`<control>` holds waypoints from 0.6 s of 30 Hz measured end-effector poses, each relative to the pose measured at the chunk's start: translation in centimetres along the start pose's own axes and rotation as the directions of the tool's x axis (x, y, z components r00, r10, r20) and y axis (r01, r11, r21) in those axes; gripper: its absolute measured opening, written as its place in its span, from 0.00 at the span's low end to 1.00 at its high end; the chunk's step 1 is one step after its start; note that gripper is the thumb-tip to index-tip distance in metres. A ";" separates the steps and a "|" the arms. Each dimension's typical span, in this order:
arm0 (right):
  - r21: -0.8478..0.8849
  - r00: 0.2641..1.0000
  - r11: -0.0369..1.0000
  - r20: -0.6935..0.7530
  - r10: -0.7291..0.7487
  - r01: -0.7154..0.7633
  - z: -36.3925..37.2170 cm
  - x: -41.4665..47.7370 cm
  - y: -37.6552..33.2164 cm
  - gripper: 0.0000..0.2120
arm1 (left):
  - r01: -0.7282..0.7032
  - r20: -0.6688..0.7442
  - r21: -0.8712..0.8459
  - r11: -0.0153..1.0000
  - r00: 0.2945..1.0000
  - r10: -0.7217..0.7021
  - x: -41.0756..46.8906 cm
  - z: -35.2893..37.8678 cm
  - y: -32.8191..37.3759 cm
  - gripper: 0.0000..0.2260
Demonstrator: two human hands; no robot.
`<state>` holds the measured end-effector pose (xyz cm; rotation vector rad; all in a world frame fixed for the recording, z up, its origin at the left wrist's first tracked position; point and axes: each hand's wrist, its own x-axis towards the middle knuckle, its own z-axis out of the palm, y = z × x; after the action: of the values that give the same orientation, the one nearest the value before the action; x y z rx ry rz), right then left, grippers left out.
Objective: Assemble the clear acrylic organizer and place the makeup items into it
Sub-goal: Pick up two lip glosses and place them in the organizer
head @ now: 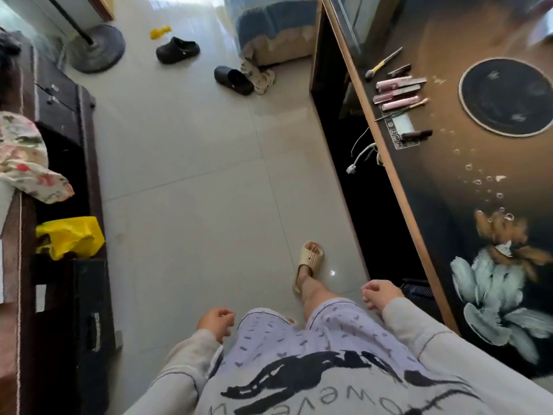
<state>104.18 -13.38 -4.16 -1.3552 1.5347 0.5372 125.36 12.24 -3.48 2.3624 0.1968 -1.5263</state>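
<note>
Several makeup items lie in a row near the left edge of the dark painted table at the right: pink tubes, a yellow-handled brush, a dark tube and a small palette. No clear acrylic organizer shows. My left hand hangs by my left thigh, fingers loosely curled, holding nothing. My right hand hangs beside my right thigh, close to the table's near edge, also loosely curled and holding nothing. Both hands are far from the makeup.
A round dark plate is set in the table behind the makeup. On the tiled floor lie two dark clogs, a fan base and a cloth. A dark cabinet with a yellow bag lines the left.
</note>
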 end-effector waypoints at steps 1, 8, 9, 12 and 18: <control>0.001 1.000 1.000 0.007 -0.012 0.012 -0.5 0.4 -1.7 0.16 | 0.015 0.011 0.003 1.000 1.000 -0.015 0.4 -0.4 0.7 0.05; -0.022 0.993 0.993 0.018 -0.118 0.118 -4.5 1.8 -11.9 0.10 | -0.003 0.018 0.086 0.996 1.000 0.001 2.9 -4.6 8.1 0.05; -0.021 0.993 0.993 0.009 -0.119 0.119 -5.1 1.8 -12.9 0.11 | -0.005 0.011 0.037 0.999 1.000 0.005 3.3 -5.3 9.5 0.04; 0.013 0.995 0.996 -0.030 -0.092 0.092 -6.5 2.2 -15.2 0.12 | -0.023 0.000 -0.087 0.996 1.000 0.023 4.9 -7.9 13.9 0.04; 0.121 0.995 0.992 -0.089 0.041 -0.030 -6.5 4.0 -17.7 0.09 | -0.093 0.052 -0.016 0.996 0.994 0.094 8.6 -12.3 24.3 0.03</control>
<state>118.52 -25.66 -0.10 -1.2772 1.6418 0.4029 146.50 -6.85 -1.93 2.2840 0.0834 -1.5361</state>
